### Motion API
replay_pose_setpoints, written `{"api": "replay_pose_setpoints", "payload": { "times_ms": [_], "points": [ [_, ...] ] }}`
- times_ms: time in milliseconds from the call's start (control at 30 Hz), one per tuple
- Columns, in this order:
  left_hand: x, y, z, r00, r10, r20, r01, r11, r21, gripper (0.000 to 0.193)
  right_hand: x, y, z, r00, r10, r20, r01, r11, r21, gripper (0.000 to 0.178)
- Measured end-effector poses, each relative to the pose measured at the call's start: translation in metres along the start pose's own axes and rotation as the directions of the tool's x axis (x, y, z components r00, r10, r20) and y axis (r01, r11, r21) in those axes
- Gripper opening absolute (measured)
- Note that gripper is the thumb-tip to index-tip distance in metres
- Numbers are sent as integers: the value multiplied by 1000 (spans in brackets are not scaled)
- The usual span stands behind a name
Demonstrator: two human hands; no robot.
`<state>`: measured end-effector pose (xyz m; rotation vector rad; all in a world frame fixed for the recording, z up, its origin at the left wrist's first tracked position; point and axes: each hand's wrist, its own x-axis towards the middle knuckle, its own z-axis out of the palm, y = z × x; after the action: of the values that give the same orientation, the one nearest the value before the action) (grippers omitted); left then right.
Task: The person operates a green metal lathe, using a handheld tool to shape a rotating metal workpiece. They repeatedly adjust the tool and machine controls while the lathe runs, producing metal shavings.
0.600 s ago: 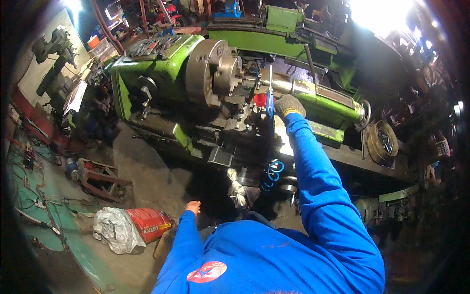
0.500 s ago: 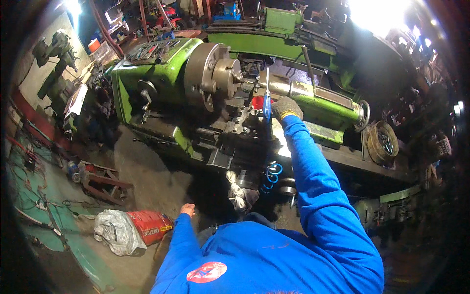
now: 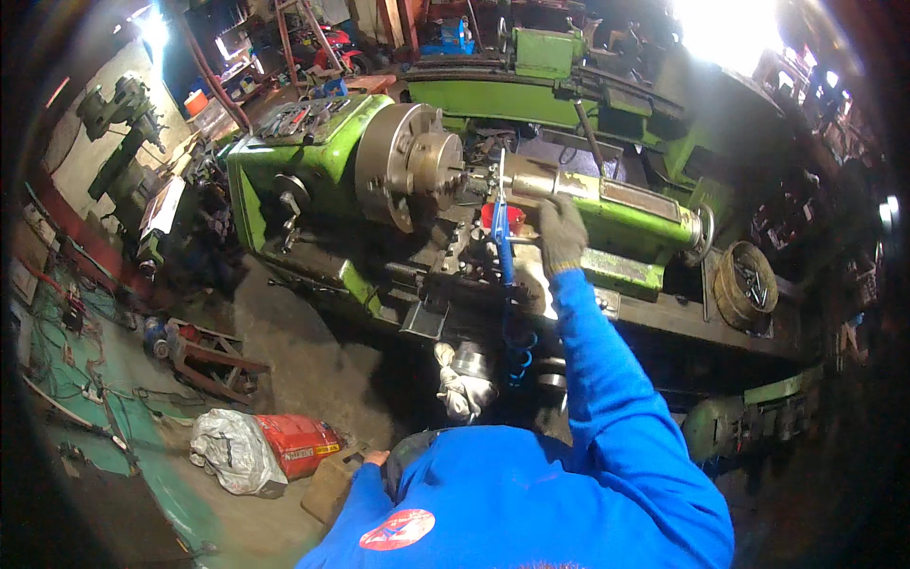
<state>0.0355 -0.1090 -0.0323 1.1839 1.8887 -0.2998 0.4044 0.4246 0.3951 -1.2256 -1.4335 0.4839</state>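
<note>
Since the earlier frame, my right hand (image 3: 563, 232) has come off leftward-shifted blue air gun (image 3: 503, 248), now upright over the lathe (image 3: 327, 152). It should feel light, stiff, perhaps oily; its handle suits gripping. My right arm reaches forward, fingers extended, seemingly empty; my left hand's (image 3: 376, 458) closure I cannot tell.

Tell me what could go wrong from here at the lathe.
The gloved right hand is beside the tailstock, right of the chuck; if the chuck turns and the hand strays closer, it could snag. The coiled blue hose hanging below the blue tool might catch. Tools lying atop the headstock could shake off.
</note>
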Motion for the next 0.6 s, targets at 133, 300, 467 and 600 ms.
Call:
{"api": "replay_pose_setpoints", "payload": {
  "times_ms": [133, 300, 467, 600],
  "points": [
    [-16, 9, 25, 999, -45, 2, 45, 999, -1, 63, -74, 50, -72, 991, 89, -103, -63, 972, 228, 27],
    [-6, 11, 19, 994, 43, 98, -55, 991, 119, 55, -218, 94, -185, 958, 212, 193, -200, 977, -80, 27],
    [0, 1, 9, 983, 145, 116, -181, 893, 413, 43, -371, 223, -260, 535, 676, 508, -120, 655, -746, 45],
    [39, -3, -22, 987, 159, 26, -161, 955, 249, 39, -451, 254, -302, 64, 962, 264, -163, 271, -949, 47]
  ]
}}
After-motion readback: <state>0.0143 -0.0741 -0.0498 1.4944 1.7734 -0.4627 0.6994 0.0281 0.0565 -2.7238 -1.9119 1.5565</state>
